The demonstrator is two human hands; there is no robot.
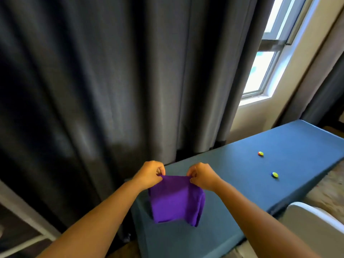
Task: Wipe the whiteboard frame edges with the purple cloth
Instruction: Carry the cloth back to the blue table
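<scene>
- In the lower centre of the frame we see the purple cloth (176, 199) held up by its top edge, hanging folded in front of the near end of a table.
- The left hand (149, 175) pinches the cloth's upper left corner between thumb and curled fingers.
- The right hand (202, 175) pinches the upper right corner in the same manner; the top edge runs nearly straight between the two hands.
- Both bare forearms enter from the bottom edge of the frame and converge on the cloth.
- The table (232, 164), covered in blue, stretches from the lower centre toward the right edge.
- On the table, at centre right, we note two small multicoloured objects well apart from the cloth: one red and yellow (260, 153), one blue and yellow (274, 174); we cannot tell what they are.
- Dark grey curtains (111, 81) fill the left and upper centre of the frame.
- A window (264, 71) admits daylight at the upper right.
- A white frame (28, 220) stands at the lower left; only part of it shows.
- A white rounded object (316, 224) sits at the lower right corner.
</scene>
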